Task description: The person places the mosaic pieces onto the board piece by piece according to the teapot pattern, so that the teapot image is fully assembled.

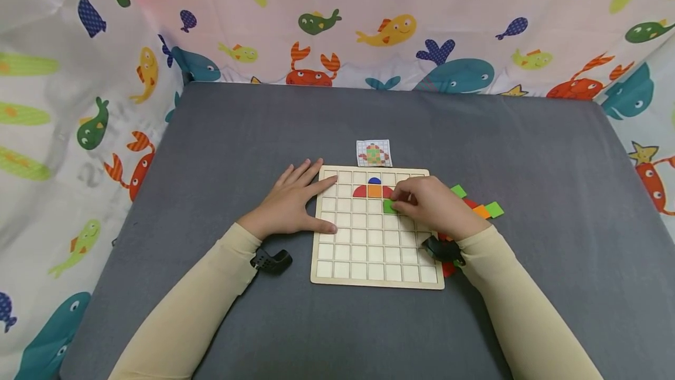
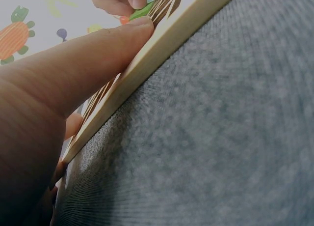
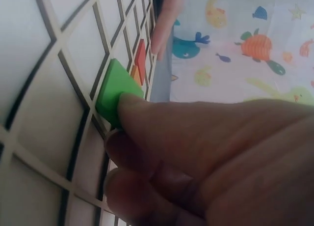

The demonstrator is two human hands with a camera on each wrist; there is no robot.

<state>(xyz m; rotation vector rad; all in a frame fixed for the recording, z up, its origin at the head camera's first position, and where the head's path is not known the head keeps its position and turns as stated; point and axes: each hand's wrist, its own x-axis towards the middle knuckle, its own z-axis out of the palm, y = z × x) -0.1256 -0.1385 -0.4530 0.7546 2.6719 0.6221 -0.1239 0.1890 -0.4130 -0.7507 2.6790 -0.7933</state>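
A wooden grid board [image 1: 369, 277] lies on the grey table. Near its top sit a blue half-round [image 1: 374, 180], red quarter pieces [image 1: 360, 191] and an orange square [image 1: 374, 191]. My right hand [image 1: 429, 204] pinches a green square tile [image 1: 389, 206] [image 3: 112, 91], which sits tilted on the grid just below the orange square. My left hand [image 1: 292, 201] lies flat with straight fingers against the board's left edge [image 2: 147, 71], its thumb along the rim. A small pattern card [image 1: 374, 153] lies just behind the board.
Loose green [image 1: 494, 209], orange [image 1: 481, 211] and red tiles lie right of the board, partly hidden by my right hand. Fish-print cloth walls [image 1: 105, 75] surround the table on three sides. A black wrist strap [image 1: 271, 260] sits at each cuff.
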